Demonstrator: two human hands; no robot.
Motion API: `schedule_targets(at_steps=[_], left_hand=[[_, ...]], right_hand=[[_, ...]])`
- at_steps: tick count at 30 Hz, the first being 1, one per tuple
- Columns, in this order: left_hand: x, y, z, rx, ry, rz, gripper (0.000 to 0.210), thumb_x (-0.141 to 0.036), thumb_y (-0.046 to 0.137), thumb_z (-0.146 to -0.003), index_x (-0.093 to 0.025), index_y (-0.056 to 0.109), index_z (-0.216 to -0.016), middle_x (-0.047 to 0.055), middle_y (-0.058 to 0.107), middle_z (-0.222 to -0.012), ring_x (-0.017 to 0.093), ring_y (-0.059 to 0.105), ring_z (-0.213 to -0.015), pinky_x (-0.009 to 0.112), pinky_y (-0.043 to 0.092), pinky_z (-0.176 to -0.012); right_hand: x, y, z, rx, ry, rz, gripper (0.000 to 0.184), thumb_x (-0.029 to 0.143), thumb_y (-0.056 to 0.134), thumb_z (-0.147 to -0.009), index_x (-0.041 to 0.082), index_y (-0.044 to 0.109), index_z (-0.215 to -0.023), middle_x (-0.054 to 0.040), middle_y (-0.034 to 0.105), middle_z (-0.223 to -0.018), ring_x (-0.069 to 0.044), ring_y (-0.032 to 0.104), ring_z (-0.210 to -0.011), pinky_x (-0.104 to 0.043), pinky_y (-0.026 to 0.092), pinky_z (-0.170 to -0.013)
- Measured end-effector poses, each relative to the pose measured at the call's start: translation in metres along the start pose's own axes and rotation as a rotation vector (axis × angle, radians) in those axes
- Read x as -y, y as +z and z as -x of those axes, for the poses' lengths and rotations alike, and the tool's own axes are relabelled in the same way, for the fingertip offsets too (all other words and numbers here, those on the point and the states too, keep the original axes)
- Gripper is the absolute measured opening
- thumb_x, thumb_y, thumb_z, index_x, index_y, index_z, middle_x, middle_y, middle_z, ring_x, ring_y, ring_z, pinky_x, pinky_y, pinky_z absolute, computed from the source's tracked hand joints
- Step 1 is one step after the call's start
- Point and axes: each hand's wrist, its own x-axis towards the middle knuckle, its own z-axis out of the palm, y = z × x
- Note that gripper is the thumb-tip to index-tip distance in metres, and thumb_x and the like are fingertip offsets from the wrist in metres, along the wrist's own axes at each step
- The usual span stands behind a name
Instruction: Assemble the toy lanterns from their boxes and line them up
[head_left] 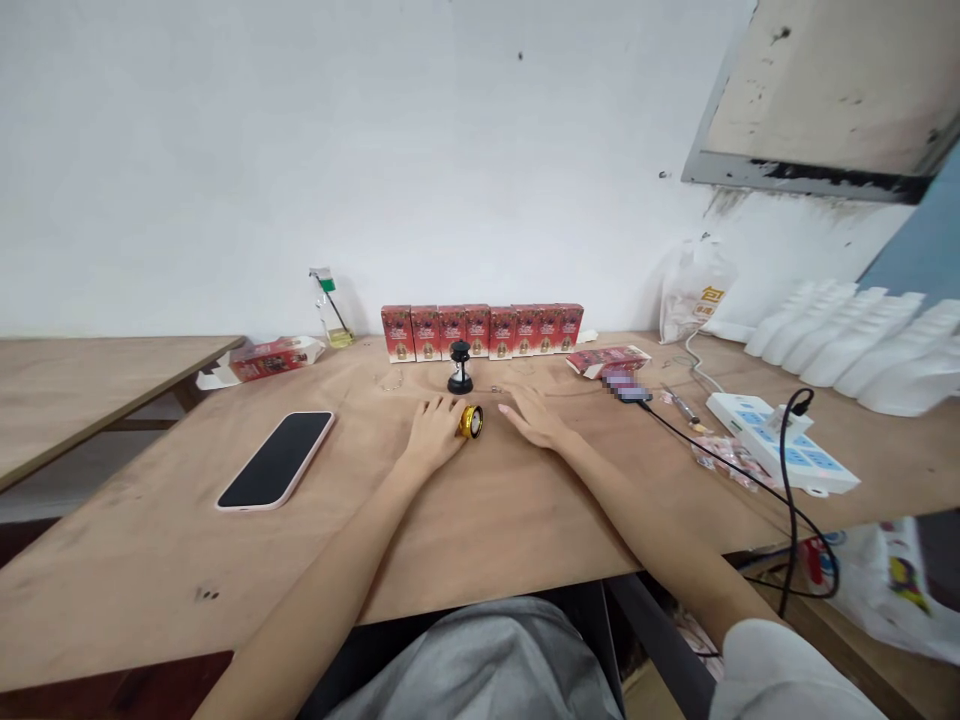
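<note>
My left hand rests palm down on the table, its fingers stretched forward and slightly apart. Against its thumb side lies a short, shiny gold cylinder with a dark rim and a pale centre; I cannot make out its exact kind. To the right, my right hand lies low over the tabletop with fingers extended and thumb apart, nothing visible in it. Just beyond both hands a small black lantern stands upright. A tiny metal piece lies to the right of its base.
Several red boxes stand in a row by the wall. A phone lies left. Opened red boxes lie at both sides, a bottle behind left. A power strip, cables and white plastic bottles occupy the right.
</note>
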Motion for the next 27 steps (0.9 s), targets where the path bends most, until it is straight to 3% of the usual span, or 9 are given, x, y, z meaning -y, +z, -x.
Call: schedule_targets(at_steps=[4,8,14,20,27], left_hand=[[-0.001,-0.002,0.000,0.005,-0.001,0.009,0.030,-0.021,0.053,-0.074,-0.019,0.052,-0.104,0.011,0.058,-0.112,0.028,0.050,-0.104,0.039,0.038,-0.081],[-0.001,-0.002,0.000,0.006,-0.005,0.005,0.029,-0.021,0.054,-0.073,-0.020,0.053,-0.102,0.011,0.058,-0.111,0.027,0.050,-0.104,0.039,0.038,-0.081],[0.000,-0.002,0.000,0.002,-0.009,0.034,0.031,-0.021,0.054,-0.073,-0.021,0.053,-0.103,0.010,0.058,-0.112,0.027,0.050,-0.105,0.039,0.038,-0.081],[0.004,0.002,-0.001,-0.016,0.022,0.056,0.035,-0.023,0.055,-0.073,-0.021,0.052,-0.107,0.010,0.058,-0.114,0.026,0.050,-0.106,0.038,0.039,-0.083],[0.005,0.005,0.000,-0.018,0.042,0.050,0.039,-0.023,0.057,-0.072,-0.020,0.050,-0.111,0.010,0.058,-0.114,0.027,0.049,-0.107,0.038,0.038,-0.084]], right_hand=[[-0.043,0.002,0.008,0.000,0.166,0.165,0.043,0.042,0.031,-0.092,0.016,0.050,-0.122,-0.0144,0.061,-0.115,-0.025,0.051,-0.113,-0.048,0.032,-0.098],[-0.050,0.004,0.010,-0.119,0.200,0.249,0.041,0.038,0.030,-0.093,0.013,0.055,-0.115,-0.0165,0.065,-0.102,-0.026,0.056,-0.102,-0.046,0.037,-0.091],[-0.009,0.000,0.003,-0.231,0.046,0.127,0.029,0.035,0.039,-0.091,0.019,0.059,-0.106,-0.0100,0.066,-0.099,-0.025,0.056,-0.093,-0.042,0.042,-0.083],[0.042,0.000,-0.001,-0.100,-0.173,0.023,0.043,0.031,0.050,-0.084,0.019,0.046,-0.126,-0.0090,0.060,-0.118,-0.025,0.053,-0.106,-0.041,0.039,-0.091],[0.045,0.004,-0.001,-0.064,-0.199,0.007,0.047,0.028,0.053,-0.081,0.019,0.045,-0.127,-0.0084,0.060,-0.117,-0.024,0.055,-0.102,-0.040,0.040,-0.089]])
